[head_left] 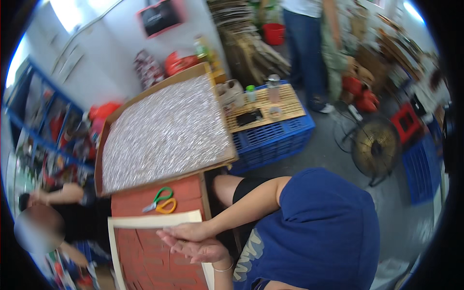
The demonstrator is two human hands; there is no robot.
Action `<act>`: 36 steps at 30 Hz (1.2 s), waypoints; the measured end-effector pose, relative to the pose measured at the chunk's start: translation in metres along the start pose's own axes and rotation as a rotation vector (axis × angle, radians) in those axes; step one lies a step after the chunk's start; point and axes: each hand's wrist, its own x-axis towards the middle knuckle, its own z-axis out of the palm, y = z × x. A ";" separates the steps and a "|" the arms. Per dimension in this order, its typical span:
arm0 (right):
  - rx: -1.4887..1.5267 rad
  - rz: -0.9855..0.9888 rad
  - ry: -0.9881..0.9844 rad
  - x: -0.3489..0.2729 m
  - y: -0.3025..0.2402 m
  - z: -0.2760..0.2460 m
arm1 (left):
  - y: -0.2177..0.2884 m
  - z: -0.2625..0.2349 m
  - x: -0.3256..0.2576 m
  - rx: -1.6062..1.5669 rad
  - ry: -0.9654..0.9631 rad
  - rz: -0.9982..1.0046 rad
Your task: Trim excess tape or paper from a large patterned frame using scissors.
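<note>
My two hands meet above the near end of the red work surface. My left hand (205,251) is turned palm up with its fingers stretched out, and a thin band circles its wrist. Across it lies my right hand (192,231), touching the left palm and fingers; its fingertips blend into the left hand. A tiny dark speck shows between them, too small to name. Beneath is a pale frame (159,220) around a reddish-brown, slatted-looking panel (150,256). Scissors (162,200) with one green and one orange handle lie just beyond the frame.
A big shallow cardboard box (166,130) full of shiny silvery pieces stands beyond. Beside it, a blue crate (275,145) carries a bamboo mat, a phone (249,117) and bottles. A fan (376,150) stands on the floor at right. One person sits at left; another stands behind.
</note>
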 end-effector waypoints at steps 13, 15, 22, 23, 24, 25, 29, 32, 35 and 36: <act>-1.641 -0.481 0.807 -0.090 -0.030 0.071 | -0.080 0.055 -0.032 -1.718 1.291 0.110; -1.624 -0.441 0.898 -0.111 -0.035 0.057 | -0.072 0.062 -0.039 -3.434 1.949 0.944; -1.610 0.037 0.310 -0.199 -0.075 -0.044 | 0.010 0.070 -0.078 -3.095 1.861 1.335; -1.436 0.070 0.466 -0.203 -0.068 -0.043 | 0.025 0.073 -0.087 -3.130 1.775 1.373; -1.266 0.096 0.625 -0.206 -0.063 -0.045 | 0.037 0.077 -0.095 -3.161 1.698 1.421; -1.093 0.113 0.784 -0.213 -0.057 -0.053 | 0.047 0.085 -0.104 -3.232 1.584 1.388; -1.757 -0.076 0.956 -0.223 -0.021 -0.076 | 0.078 0.104 -0.110 -3.292 1.471 1.287; -1.937 0.073 1.144 -0.202 0.013 -0.055 | 0.078 0.113 -0.116 -3.451 1.294 1.248; -1.793 -0.092 1.220 -0.197 0.041 -0.049 | 0.081 0.119 -0.122 -3.513 1.169 1.364; -1.589 -0.116 1.250 -0.204 0.034 -0.061 | 0.081 0.121 -0.124 -3.518 1.166 1.333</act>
